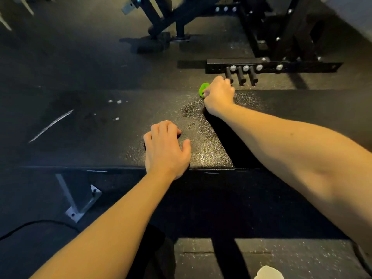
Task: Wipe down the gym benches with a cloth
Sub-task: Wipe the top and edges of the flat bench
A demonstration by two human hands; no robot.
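— Where's the cloth?
— The small bright green cloth [203, 90] is bunched in the right hand [219, 95], fingers clenched round it, at the far edge of the black textured vinyl bench pad [112, 143].
— And the left hand [166, 147]?
— It rests on the pad's near side, fingers loosely bent, holding nothing.

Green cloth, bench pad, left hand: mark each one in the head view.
green cloth [203, 90]: head view, on the bunched end that shows.
bench pad [100, 141]: head view, on bare top surface.
left hand [166, 150]: head view, on the back of the hand.
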